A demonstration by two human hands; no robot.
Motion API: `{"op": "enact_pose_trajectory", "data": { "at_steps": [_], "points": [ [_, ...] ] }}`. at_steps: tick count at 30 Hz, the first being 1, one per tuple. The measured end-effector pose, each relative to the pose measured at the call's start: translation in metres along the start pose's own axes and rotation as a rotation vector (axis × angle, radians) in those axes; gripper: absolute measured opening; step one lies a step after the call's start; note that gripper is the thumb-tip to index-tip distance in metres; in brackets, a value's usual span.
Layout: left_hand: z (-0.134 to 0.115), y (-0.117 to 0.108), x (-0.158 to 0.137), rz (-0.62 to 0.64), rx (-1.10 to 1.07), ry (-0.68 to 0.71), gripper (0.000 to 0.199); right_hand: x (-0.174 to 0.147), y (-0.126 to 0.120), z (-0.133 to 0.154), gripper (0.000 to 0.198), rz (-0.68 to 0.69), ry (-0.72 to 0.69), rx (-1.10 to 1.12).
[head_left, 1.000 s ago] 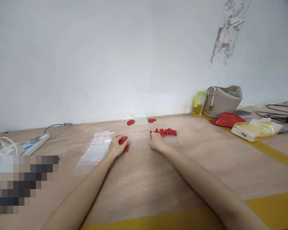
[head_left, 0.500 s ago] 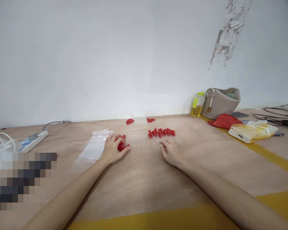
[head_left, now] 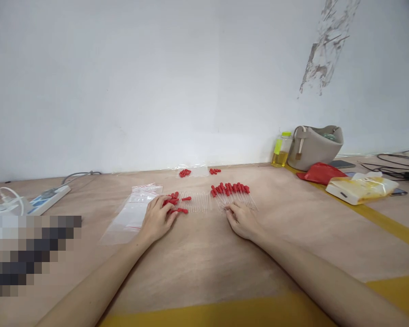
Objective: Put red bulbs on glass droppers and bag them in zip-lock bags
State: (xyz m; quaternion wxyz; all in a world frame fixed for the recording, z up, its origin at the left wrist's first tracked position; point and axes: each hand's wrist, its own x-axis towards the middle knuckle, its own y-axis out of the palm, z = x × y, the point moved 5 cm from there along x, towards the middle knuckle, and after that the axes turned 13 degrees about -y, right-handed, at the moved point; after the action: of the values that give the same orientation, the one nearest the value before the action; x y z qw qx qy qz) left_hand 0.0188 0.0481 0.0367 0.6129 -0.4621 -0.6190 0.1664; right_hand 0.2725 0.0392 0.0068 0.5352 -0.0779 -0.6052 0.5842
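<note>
While loose red dropper bulbs (head_left: pixel 173 195) are partly covered by the curved left hand (head_left: pixel 156 217), presumably to keep them gathered, whether any is pinched cannot be told. By the right hand (head_left: pixel 242 220), the lower ends of bulb-capped droppers (head_left: pixel 230 188) appear touched; a closed hold cannot be confirmed. Between the hands, bare clear tubes (head_left: pixel 198 202) are laid parallel, probably against crossing. Resealable bags (head_left: pixel 127 217) are laid outside the left hand, apparently out of the way.
</note>
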Motion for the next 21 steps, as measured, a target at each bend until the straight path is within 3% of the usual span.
{"op": "enact_pose_trajectory", "data": {
  "at_steps": [5, 11, 16, 21],
  "points": [
    [-0.017, -0.001, -0.010, 0.112, -0.164, 0.024, 0.014, 0.002, -0.003, 0.000, 0.023, -0.034, 0.034, -0.013],
    [-0.036, 0.015, -0.021, 0.262, -0.390, -0.148, 0.017, 0.002, -0.005, 0.015, 0.028, -0.021, -0.055, 0.045],
    [-0.057, 0.010, -0.020, 0.294, -0.425, -0.058, 0.020, 0.003, 0.005, 0.033, 0.026, 0.034, -0.119, 0.082],
    [-0.062, 0.006, -0.017, 0.293, -0.436, -0.037, 0.020, 0.006, 0.009, 0.041, 0.026, 0.005, -0.145, 0.134]
  ]
}}
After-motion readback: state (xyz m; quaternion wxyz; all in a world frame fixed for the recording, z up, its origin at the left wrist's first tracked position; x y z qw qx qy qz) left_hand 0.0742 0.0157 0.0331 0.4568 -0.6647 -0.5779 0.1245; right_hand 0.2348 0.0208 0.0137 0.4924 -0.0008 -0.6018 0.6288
